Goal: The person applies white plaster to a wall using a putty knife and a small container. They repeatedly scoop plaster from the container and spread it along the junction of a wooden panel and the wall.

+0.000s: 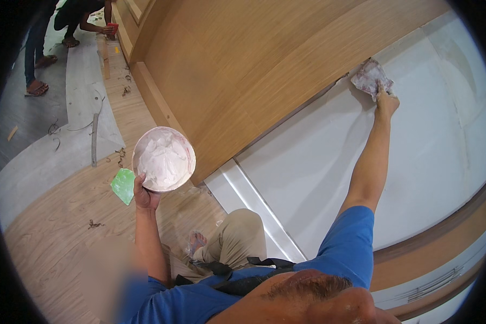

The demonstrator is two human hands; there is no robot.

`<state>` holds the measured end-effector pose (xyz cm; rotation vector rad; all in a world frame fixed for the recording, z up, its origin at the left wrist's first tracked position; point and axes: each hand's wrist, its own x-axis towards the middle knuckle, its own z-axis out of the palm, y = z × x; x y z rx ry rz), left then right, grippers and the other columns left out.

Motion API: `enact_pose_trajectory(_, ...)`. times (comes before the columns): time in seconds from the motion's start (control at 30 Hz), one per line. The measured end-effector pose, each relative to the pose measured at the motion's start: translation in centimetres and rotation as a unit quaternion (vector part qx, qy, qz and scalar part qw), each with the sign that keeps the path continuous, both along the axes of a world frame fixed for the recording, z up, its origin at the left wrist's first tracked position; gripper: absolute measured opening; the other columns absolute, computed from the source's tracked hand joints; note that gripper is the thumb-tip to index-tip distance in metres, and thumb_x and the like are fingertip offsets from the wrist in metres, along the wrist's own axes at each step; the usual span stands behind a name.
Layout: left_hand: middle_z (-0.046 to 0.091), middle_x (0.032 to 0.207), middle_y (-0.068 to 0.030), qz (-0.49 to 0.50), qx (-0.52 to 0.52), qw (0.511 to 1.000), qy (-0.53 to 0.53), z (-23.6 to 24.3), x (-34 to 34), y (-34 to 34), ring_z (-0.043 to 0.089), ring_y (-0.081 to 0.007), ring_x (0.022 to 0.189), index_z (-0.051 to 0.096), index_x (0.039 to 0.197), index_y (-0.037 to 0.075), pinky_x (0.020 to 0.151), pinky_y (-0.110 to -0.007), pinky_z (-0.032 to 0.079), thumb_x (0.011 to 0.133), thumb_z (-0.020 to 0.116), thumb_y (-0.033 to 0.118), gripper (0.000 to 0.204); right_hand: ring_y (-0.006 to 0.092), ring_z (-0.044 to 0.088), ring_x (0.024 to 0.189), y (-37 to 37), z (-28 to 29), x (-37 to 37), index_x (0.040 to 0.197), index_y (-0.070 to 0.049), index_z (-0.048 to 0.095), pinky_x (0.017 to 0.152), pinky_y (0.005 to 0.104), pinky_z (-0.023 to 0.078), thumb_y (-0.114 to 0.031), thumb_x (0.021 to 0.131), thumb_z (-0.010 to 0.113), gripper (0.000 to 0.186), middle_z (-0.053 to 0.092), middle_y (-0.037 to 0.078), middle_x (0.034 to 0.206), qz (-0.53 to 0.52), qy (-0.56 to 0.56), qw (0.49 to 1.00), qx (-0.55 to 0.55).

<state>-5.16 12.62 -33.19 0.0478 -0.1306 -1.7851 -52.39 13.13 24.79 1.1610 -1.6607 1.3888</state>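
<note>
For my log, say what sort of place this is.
Likely a room being fitted out: the left hand holds a bowl of pale paste, the right hand a smeared scraper, and sheeting covers some floor.

So I've got the bowl (188, 148) out front in my left hand (147, 197), paste (163, 159) in it, with a scraper (123, 186) just off its left side (can't tell if it's in that hand or down on the floor (54, 227)). Off to the right, my right hand (386, 100) has a second scraper (371, 80) at the panel's (308, 173) far edge, where it meets the wood (237, 81). My foot (197, 240) is nearer me than the bowl, and two people (36, 48) are way up left, past a floor sheet (86, 108).
</note>
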Motion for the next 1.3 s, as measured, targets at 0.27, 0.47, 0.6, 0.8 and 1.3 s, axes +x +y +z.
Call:
enact_pose_trajectory(0.27, 0.049, 0.143, -0.0135, 0.005, 0.009, 1.0, -0.01, 0.3, 0.4, 0.2, 0.047, -0.0299, 0.132, 0.038, 0.144, 0.002, 0.114, -0.046, 0.036, 0.08, 0.065, 0.029, 0.074, 0.0377, 0.068, 0.09, -0.3, 0.7, 1.0, 0.091, 0.011, 0.071, 0.084, 0.042, 0.051, -0.041, 0.069, 0.084, 0.058, 0.07, 0.028, 0.092, -0.266, 0.001, 0.96, 0.083)
enact_pose_trajectory(0.47, 0.049, 0.143, -0.0141, 0.0, -0.002, 1.0, 0.011, 0.1, -0.4, -0.2, 0.047, -0.0302, 0.133, 0.038, 0.144, 0.002, 0.114, -0.046, 0.036, 0.081, 0.065, 0.03, 0.074, 0.0407, 0.067, 0.089, 3.4, 1.9, -0.6, 0.088, 0.004, 0.072, 0.082, 0.0452, 0.052, -0.042, 0.073, 0.077, 0.049, 0.069, 0.028, 0.089, -0.389, 0.167, 0.896, 0.134)
enact_pose_trajectory(0.6, 0.049, 0.143, -0.0142, 0.007, 0.008, 1.0, -0.001, -0.9, 0.0, -0.4, 0.046, -0.0303, 0.133, 0.039, 0.143, 0.002, 0.114, -0.046, 0.035, 0.081, 0.065, 0.03, 0.074, 0.0358, 0.067, 0.08, 7.5, -1.4, 7.4, 0.095, -0.005, 0.074, 0.074, 0.0429, 0.051, -0.034, 0.084, 0.071, 0.031, 0.071, 0.017, 0.088, -0.267, 0.239, 0.927, 0.114)
enact_pose_trajectory(0.8, 0.05, 0.142, -0.0143, -0.011, 0.004, 1.0, 0.0, 0.0, 0.0, 0.0, 0.048, -0.0294, 0.132, 0.04, 0.142, 0.001, 0.113, -0.046, 0.036, 0.081, 0.065, 0.03, 0.072, 0.0404, 0.064, 0.082, 5.7, -2.9, 9.9, 0.093, -0.005, 0.071, 0.072, 0.045, 0.05, -0.033, 0.085, 0.068, 0.029, 0.068, 0.02, 0.086, -0.229, 0.297, 0.88, 0.292)
enact_pose_trajectory(1.3, 0.049, 0.143, -0.0143, -0.006, -0.01, 1.0, 0.005, 0.8, 0.3, 0.1, 0.047, -0.0297, 0.132, 0.039, 0.143, 0.001, 0.114, -0.044, 0.034, 0.08, 0.065, 0.029, 0.074, 0.0389, 0.067, 0.089, 1.1, 0.4, 9.4, 0.092, -0.009, 0.072, 0.079, 0.0478, 0.053, -0.031, 0.079, 0.067, 0.026, 0.07, 0.02, 0.091, -0.294, 0.326, 0.846, 0.302)
